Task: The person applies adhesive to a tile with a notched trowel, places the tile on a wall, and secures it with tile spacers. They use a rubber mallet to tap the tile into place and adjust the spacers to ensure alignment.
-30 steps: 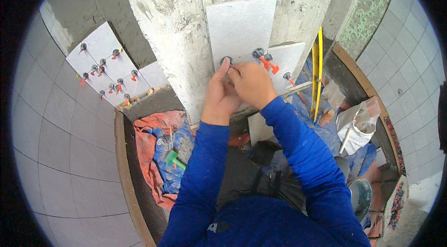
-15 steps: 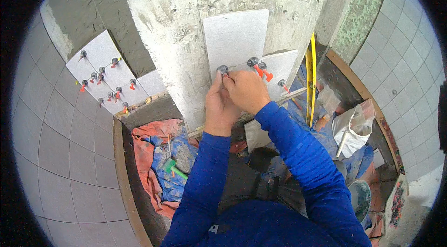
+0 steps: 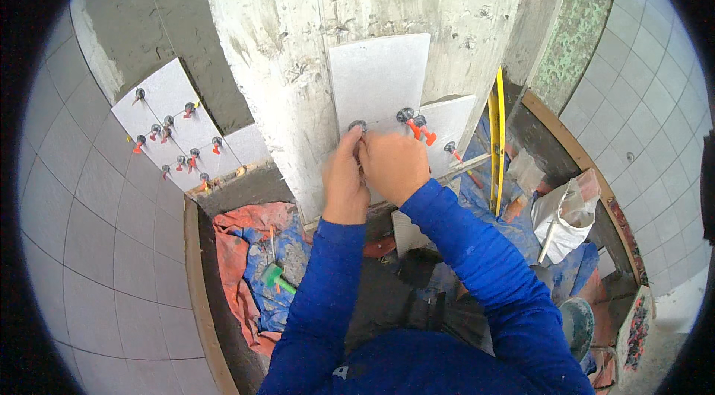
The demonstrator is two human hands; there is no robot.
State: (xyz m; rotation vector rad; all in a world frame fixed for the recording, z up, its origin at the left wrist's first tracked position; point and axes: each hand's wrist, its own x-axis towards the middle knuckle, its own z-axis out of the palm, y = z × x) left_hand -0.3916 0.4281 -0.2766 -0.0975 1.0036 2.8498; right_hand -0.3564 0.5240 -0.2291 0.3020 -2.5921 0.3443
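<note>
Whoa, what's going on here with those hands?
A person in blue sleeves has their left hand and right hand together at a round dark clip low on a white rectangular tile against a rough grey concrete column. Their grip is mostly hidden. More round dark clips with red handles sit right of that one.

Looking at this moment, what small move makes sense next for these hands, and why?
Probably a slight twist of the dark round clip by the right hand, with the left hand steadying it: both hands meet at this clip low on the tall white tile, though their exact grip is hidden, while two red-handled clips sit near the tile's lower right corner.
</note>
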